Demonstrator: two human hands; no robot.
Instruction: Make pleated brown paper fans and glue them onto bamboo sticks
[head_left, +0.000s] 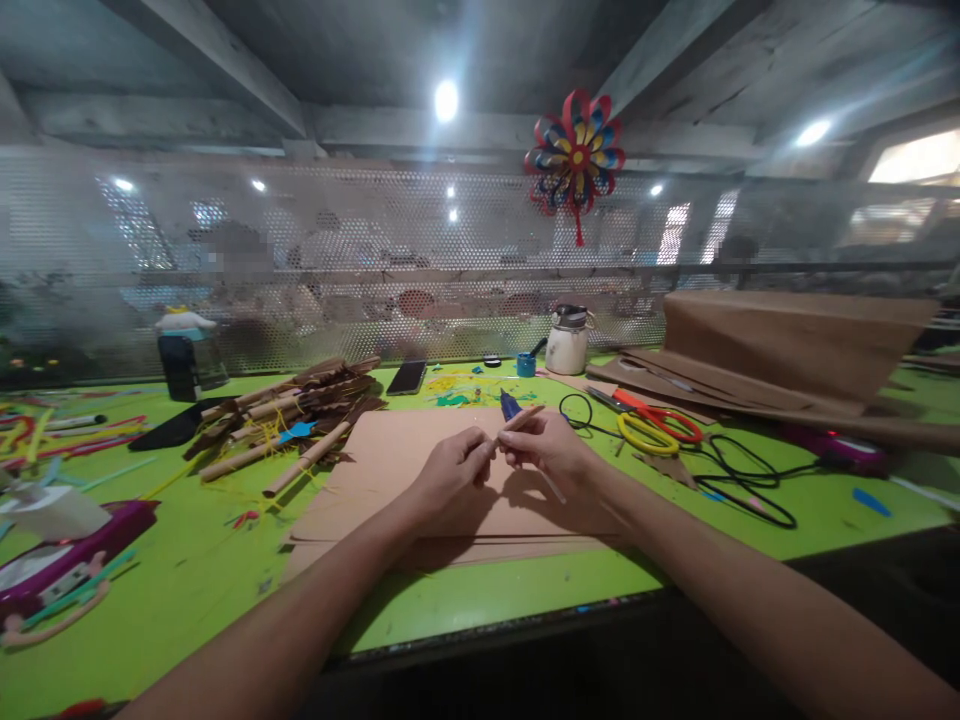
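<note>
Both hands meet above brown paper sheets [390,450] on the green table. My left hand [459,468] has its fingers pinched together; what lies between its fingertips is too small to make out. My right hand [553,450] is closed on a thin brown paper piece [524,418], which sticks up past the fingers. A thin pale stick [553,487] shows below the right hand. Just behind the hands lies a dark blue tool [510,405], partly hidden, with a black cable beside it.
Brown paper rolls [300,465] lie at left, near a phone [407,377]. Purple power strips [112,545] sit at both sides. Scissors with red and yellow handles [646,432], black cables [757,485], a white jar [567,345] and large brown paper [780,350] are behind and right.
</note>
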